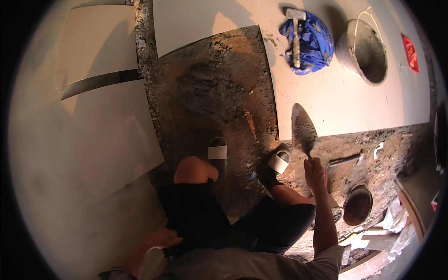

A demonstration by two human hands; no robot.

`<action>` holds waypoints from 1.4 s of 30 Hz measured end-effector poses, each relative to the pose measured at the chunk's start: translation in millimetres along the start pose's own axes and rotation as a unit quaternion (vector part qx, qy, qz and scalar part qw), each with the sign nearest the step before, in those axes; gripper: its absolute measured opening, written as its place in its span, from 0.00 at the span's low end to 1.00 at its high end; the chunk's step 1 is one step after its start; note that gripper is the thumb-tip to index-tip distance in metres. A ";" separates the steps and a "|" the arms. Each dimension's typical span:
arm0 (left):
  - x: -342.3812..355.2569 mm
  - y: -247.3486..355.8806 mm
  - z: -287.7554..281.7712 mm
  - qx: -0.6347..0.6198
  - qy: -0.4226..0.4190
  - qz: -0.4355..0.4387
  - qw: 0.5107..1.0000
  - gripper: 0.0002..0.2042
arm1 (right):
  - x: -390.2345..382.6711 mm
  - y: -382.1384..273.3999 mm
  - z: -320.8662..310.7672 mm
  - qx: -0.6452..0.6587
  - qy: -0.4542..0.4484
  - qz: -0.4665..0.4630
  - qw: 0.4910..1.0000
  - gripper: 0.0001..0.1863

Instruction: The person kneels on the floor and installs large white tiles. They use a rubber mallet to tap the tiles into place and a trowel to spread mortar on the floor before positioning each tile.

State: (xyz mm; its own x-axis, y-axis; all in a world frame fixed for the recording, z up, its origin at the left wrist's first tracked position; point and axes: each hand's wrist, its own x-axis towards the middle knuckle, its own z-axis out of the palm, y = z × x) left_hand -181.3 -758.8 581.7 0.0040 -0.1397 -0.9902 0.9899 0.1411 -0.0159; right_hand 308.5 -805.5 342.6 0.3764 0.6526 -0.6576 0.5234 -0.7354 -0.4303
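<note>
My right hand [316, 176] is closed around the handle of a pointed trowel [304, 128]. The blade, smeared with mortar, points away from me over the near edge of the large pale tile [345, 105]. Low at the left, beside my thigh, my left hand [164, 238] is empty, its fingers loosely stretched out and dim. Between my knees and the far tiles lies a bare patch of dark mortar bed [214, 91]. A rubber mallet [296, 37] with a mortar-stained handle rests on a crumpled blue cloth or bag [315, 46] on the pale tile.
A mortar-stained bucket [347, 56] with a raised handle leans on the tile, near a red packet [410, 53]. Left are more pale tiles [107, 135] with a gap between them. A dark bowl-like container [358, 205], a bar-shaped tool [344, 160] and debris lie at right.
</note>
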 end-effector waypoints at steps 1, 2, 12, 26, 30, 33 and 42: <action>24.6 -14.9 -15.9 -0.099 0.007 -0.032 0.995 0.20 | 31.2 -21.1 22.1 -0.045 -0.022 -0.030 0.998 0.14; 47.4 -29.9 -29.1 -0.190 0.009 -0.058 0.980 0.21 | 57.8 -41.2 45.1 -0.085 -0.039 -0.068 0.993 0.15; 396.4 -153.5 -154.7 -0.198 0.633 0.116 0.739 0.14 | 243.1 -189.0 268.3 -0.278 0.063 -0.423 0.860 0.16; 531.1 -197.0 -214.0 -0.142 0.843 0.104 0.509 0.13 | 265.6 -276.1 251.5 -0.377 0.049 -0.228 0.896 0.21; 541.7 -217.5 -244.7 -0.318 0.785 0.104 0.521 0.14 | 277.8 -302.2 246.7 -0.355 0.105 -0.261 0.892 0.13; 540.8 -221.3 -261.7 -0.308 0.773 0.071 0.550 0.16 | 305.4 -292.5 248.6 -0.420 0.031 -0.121 0.899 0.18; 554.0 -228.4 -266.5 -0.076 0.773 -0.067 0.626 0.27 | 230.1 -216.5 222.9 -0.319 0.086 -0.415 0.848 0.16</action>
State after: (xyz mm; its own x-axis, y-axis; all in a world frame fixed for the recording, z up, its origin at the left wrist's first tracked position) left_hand -443.0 -607.2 -0.3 -0.3366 0.9389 0.0716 0.9411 0.3380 -0.0091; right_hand 111.4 -536.7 146.6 -0.2467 0.9544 -0.1680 0.9488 0.2027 -0.2422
